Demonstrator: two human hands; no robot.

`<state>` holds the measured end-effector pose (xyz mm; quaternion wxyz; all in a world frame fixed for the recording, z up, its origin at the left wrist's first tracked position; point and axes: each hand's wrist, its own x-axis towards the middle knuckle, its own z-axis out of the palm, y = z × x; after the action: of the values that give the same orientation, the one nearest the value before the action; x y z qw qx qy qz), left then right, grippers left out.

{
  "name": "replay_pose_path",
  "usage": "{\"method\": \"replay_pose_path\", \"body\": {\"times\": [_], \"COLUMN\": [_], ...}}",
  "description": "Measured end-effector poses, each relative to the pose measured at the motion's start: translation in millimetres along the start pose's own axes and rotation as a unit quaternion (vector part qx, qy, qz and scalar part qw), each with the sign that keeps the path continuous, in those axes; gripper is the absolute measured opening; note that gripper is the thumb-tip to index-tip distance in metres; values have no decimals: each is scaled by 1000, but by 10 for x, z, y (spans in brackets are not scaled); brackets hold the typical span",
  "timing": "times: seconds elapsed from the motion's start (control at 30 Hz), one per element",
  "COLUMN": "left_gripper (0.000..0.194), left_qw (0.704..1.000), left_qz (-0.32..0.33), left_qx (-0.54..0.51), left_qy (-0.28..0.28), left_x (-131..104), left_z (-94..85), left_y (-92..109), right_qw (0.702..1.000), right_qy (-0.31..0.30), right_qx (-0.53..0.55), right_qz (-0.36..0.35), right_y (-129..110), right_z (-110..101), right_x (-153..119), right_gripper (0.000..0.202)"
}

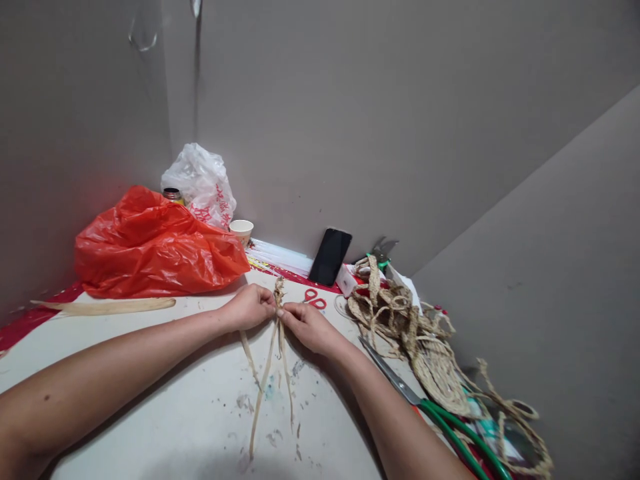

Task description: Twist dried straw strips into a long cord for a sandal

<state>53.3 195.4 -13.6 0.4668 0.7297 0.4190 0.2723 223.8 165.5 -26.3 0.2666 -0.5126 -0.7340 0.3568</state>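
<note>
A short braid of dried plant fibre point(279, 288) stands upright between my hands at the middle of the table, with several loose pale strands point(261, 407) trailing from it toward me. My left hand point(251, 305) is closed in a pinch at the braid's left side. From the right, my right hand point(306, 325) pinches the same piece just below, thumb and fingers pressed together. Fingertips of both hands nearly meet there and partly hide the plaited part. Just beyond the right hand lie small red-handled scissors point(315, 300), their blades mostly hidden.
A red plastic bag point(160, 250), a white bag point(200, 180) and a paper cup point(242, 230) stand at the back left. One flat dried strip point(110, 307) lies in front. A phone point(330, 257) leans on the wall. Braided cords point(400, 320) and green-handled shears point(445, 427) are right.
</note>
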Motion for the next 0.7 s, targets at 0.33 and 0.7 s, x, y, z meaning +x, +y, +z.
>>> {"method": "replay_pose_path", "body": {"times": [0.33, 0.7], "left_gripper": [12, 14], "left_qw": [1000, 994], "left_qz": [7, -87], "left_qx": [20, 55], "left_qy": [-6, -40], "left_x": [24, 37], "left_z": [-15, -71], "left_y": [-7, 128], "right_qw": [969, 958], "right_qy": [-8, 64], "right_qx": [171, 198], "right_qz": [181, 199], "right_y": [-139, -195], "right_z": [38, 185], "right_x": [-21, 3], "right_gripper": [35, 34]}}
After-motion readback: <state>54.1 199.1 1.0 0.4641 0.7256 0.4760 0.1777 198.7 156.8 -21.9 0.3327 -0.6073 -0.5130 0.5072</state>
